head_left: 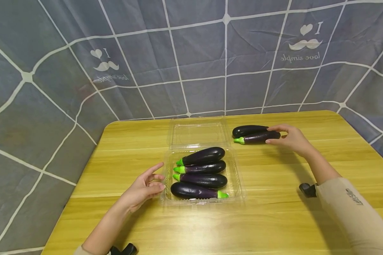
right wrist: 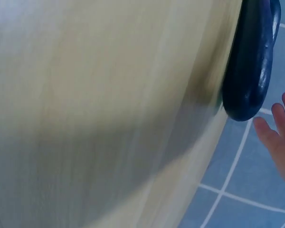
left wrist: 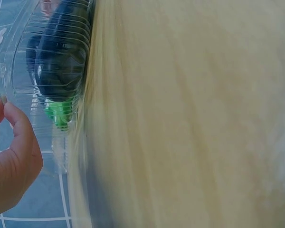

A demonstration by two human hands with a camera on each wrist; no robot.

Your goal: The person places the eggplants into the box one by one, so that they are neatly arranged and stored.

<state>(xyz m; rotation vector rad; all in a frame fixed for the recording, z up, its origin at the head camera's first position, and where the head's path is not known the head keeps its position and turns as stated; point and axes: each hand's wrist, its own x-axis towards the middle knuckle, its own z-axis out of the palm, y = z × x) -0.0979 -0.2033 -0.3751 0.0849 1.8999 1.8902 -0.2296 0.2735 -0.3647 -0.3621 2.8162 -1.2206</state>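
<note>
A clear plastic clamshell container (head_left: pixel 237 177) lies with its lid (head_left: pixel 198 132) folded back. Several dark eggplants (head_left: pixel 205 180) with green stems sit in it side by side; the nearest one has its stem to the right. At the container's left rim, my left hand (head_left: pixel 143 189) lightly pinches the edge with thumb and fingertips; the index finger stretches out. Two more eggplants (head_left: pixel 258 137) lie together at the back right. My right hand (head_left: pixel 290 140) is at the blunt end of the nearer one, thumb and fingers spread about it; in the right wrist view the fingers (right wrist: pixel 280 123) look slightly apart from it.
The wooden table (head_left: pixel 274 219) carries everything. A grey curtain (head_left: pixel 201 53) with white lines hangs behind the back edge and along the sides. Black wrist devices (head_left: pixel 307 190) stick out below both forearms.
</note>
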